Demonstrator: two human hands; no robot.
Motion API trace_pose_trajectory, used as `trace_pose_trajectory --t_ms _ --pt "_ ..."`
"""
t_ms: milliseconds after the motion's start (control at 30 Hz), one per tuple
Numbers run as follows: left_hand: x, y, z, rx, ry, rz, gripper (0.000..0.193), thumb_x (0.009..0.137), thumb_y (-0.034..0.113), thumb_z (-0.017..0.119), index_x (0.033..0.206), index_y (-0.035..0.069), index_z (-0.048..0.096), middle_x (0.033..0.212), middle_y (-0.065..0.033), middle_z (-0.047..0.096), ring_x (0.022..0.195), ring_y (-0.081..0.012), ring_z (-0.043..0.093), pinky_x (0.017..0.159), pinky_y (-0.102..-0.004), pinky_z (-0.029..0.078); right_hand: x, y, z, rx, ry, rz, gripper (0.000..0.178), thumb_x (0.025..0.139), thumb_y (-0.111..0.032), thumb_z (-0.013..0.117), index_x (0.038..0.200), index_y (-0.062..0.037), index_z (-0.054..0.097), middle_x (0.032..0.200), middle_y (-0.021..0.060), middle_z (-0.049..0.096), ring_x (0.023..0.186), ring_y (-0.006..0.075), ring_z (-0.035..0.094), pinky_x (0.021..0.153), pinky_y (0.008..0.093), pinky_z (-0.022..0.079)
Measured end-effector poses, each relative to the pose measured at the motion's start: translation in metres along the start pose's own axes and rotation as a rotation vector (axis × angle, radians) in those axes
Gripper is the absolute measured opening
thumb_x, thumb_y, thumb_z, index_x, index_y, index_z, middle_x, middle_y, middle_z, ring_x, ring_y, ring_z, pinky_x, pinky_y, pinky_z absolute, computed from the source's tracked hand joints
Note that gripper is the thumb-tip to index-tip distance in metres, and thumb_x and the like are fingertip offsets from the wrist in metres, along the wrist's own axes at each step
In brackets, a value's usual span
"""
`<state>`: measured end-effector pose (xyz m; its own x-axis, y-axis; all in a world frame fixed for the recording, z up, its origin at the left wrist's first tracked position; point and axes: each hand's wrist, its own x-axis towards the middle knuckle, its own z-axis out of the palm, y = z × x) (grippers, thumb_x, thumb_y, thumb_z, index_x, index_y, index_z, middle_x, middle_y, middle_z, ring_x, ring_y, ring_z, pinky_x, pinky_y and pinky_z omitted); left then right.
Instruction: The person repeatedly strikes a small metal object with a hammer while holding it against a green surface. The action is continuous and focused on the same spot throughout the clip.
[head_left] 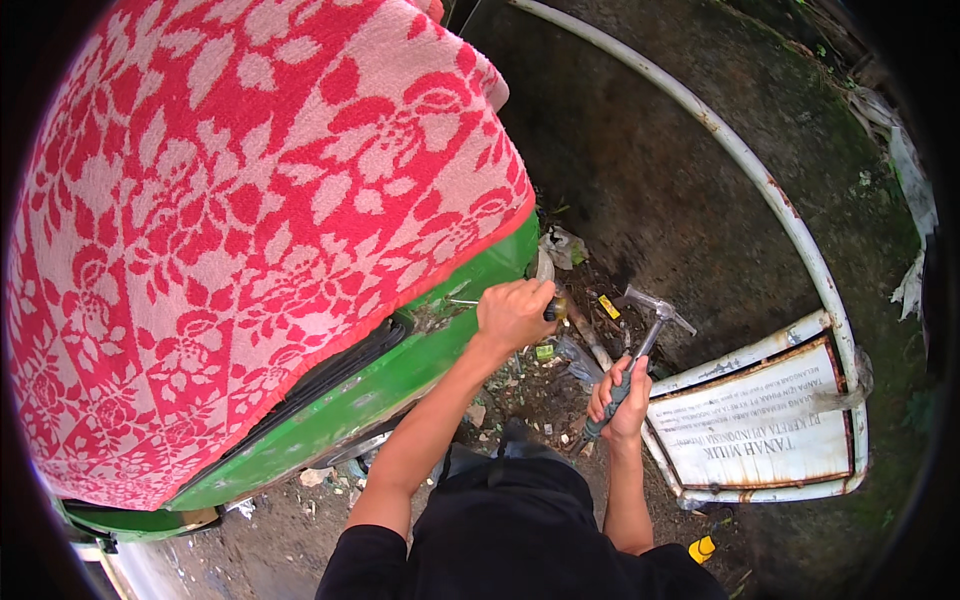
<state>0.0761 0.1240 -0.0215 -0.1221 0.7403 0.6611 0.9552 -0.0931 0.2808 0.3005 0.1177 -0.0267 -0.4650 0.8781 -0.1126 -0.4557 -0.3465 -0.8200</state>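
Note:
My left hand [515, 313] is closed around a screwdriver. Its thin metal shaft [463, 301] points left at a scraped patch on the green car body [480, 270]. Part of its handle [556, 308] sticks out on the right of my fist. In my right hand [622, 400] is a hammer [654, 318] with a dark grip, held with its metal head up and away from me. The hammer head is apart from the screwdriver, to its right. Over the car lies a red and pink flowered towel [290, 190], which hides much of the body.
On the right, a rusty white sign [755, 430] leans on its curved white pipe frame [745, 150]. Litter lies on the dirt ground, including a small yellow packet [608, 306] and a crumpled plastic bag [565, 247]. A yellow object [702, 549] lies near my right elbow.

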Motion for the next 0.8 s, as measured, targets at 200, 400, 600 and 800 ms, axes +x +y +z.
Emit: trace_pose_trajectory --t_ms 200,400,600,800 --pt "0.007 0.005 -0.008 -0.023 -0.081 -0.004 0.024 0.064 0.022 0.076 0.070 0.011 0.055 0.063 -0.0055 0.058 0.059 -0.0267 0.063 0.050 -0.0425 0.048 0.002 -0.011 -0.003 0.006 -0.009 -0.029 0.052 0.105 -0.055 0.031 0.078 -0.0109 0.038 0.049 0.0027 0.034 0.032 0.0131 0.032 0.029 0.0268 0.029" --pt "0.016 0.004 -0.006 0.004 -0.203 -0.063 0.022 0.065 0.022 0.074 0.071 0.009 0.057 0.066 -0.0088 0.063 0.060 -0.0304 0.065 0.051 -0.0441 0.050 0.000 0.008 0.004 0.086 0.000 0.056 0.051 0.104 -0.056 0.033 0.079 -0.0123 0.038 0.049 0.0023 0.034 0.031 0.0131 0.031 0.029 0.0266 0.027" --pt "0.015 0.000 -0.007 0.027 -0.288 -0.065 0.022 0.065 0.023 0.074 0.074 0.009 0.059 0.067 -0.0096 0.065 0.062 -0.0315 0.066 0.053 -0.0446 0.051 -0.006 0.012 -0.006 0.149 0.015 0.038 0.051 0.105 -0.055 0.030 0.080 -0.0108 0.038 0.050 0.0034 0.034 0.033 0.0130 0.034 0.030 0.0264 0.030" --pt "0.013 0.004 -0.002 0.017 -0.325 -0.063 0.023 0.065 0.024 0.074 0.075 0.009 0.059 0.070 -0.0091 0.066 0.063 -0.0307 0.067 0.054 -0.0442 0.052 -0.005 0.036 0.003 0.051 -0.100 0.207 0.052 0.105 -0.056 0.033 0.081 -0.0096 0.039 0.051 0.0036 0.036 0.033 0.0136 0.036 0.031 0.0264 0.029"
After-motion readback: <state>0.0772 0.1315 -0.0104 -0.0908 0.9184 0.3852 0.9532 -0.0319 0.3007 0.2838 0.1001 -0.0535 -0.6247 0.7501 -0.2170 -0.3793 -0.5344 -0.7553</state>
